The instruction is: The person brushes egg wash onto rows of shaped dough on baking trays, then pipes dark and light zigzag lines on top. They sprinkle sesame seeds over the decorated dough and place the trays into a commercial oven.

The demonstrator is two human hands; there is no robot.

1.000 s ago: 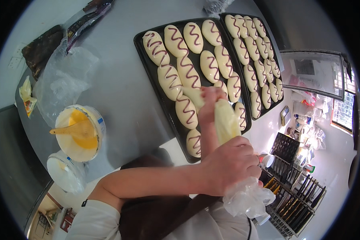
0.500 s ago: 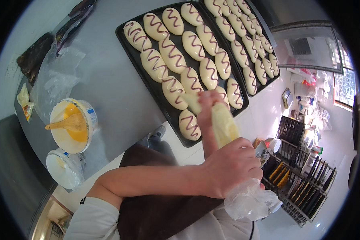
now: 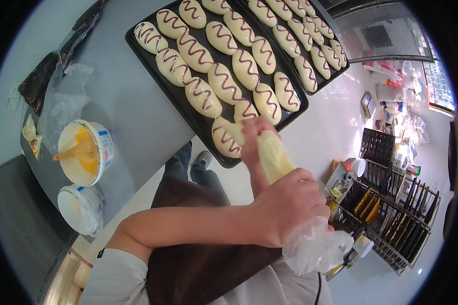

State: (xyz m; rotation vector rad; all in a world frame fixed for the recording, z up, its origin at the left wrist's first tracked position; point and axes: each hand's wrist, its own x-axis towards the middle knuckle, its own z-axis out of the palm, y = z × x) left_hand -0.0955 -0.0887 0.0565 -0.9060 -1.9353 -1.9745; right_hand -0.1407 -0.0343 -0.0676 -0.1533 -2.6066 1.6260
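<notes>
A clear piping bag (image 3: pixel 275 156) filled with pale yellow cream slants across the middle, its tip over the nearest oval dough bun (image 3: pixel 222 140) in the left row. My left hand (image 3: pixel 292 206) is closed round the back of the bag, below which its crumpled clear end bulges out. Nearer the tip, my right hand (image 3: pixel 257 137) is wrapped round the bag, slightly blurred; its forearm passes behind my left hand. The pale buns on the black baking tray (image 3: pixel 201 119) carry dark purple zigzags. Along the left row, pale cream lines also show.
A second black tray (image 3: pixel 315 90) of striped buns adjoins at the right. On the grey table (image 3: pixel 132 127) stand a white tub (image 3: pixel 107 147) with yellow liquid and a wooden brush (image 3: pixel 79 151), and another white tub (image 3: pixel 76 211). A rack of trays (image 3: pixel 392 213) stands at the right.
The bag and both hands have moved from the third bun to the nearest bun of the left row, where the tip is now. The trays appear higher and farther left in view.
</notes>
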